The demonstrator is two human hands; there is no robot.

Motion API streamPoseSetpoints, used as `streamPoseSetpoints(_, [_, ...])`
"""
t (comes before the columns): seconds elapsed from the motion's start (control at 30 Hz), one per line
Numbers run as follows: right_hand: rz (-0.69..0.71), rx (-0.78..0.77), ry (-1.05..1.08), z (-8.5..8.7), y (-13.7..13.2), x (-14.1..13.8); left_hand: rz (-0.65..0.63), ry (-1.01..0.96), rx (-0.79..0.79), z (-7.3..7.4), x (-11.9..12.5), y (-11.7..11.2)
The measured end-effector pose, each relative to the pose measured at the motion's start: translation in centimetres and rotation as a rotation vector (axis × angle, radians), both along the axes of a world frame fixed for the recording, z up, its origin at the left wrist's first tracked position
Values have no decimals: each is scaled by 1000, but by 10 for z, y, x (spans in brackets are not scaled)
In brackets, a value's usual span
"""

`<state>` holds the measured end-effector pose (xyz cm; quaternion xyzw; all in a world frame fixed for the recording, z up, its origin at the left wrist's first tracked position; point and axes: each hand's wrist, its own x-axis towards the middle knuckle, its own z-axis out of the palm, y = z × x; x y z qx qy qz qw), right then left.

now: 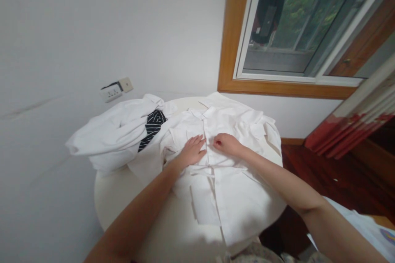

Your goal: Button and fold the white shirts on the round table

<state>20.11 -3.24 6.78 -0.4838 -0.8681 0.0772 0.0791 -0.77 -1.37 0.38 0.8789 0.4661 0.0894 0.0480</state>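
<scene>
A white button-up shirt (234,189) lies spread front-up on a round white table (117,197). My left hand (193,151) rests flat on the shirt's left front panel, fingers stretched out beside the placket. My right hand (224,144) sits on the right front panel with its fingers curled in a pinch at the placket edge; what they grip is too small to make out. The two hands are a few centimetres apart at chest height of the shirt.
A heap of white garments (114,131) with a black-and-white striped piece (152,125) lies on the table's left side. A wall socket (111,91) is on the wall behind. A wood-framed window (293,28) and red-hemmed curtain (354,127) stand to the right, above a dark wooden floor (333,176).
</scene>
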Motion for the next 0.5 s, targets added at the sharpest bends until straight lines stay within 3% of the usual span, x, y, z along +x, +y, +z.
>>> streamPoseSetpoints(0.17, [105, -284, -122, 5, -15, -18, -106, 4, -158, 13, -12, 5])
streamPoseSetpoints(0.33, [54, -184, -208, 2, -27, -26, -151, -1, -156, 19, -16, 2])
streamPoseSetpoints(0.5, [62, -161, -144, -2, -25, -20, -171, 8, -96, 11, -15, -1])
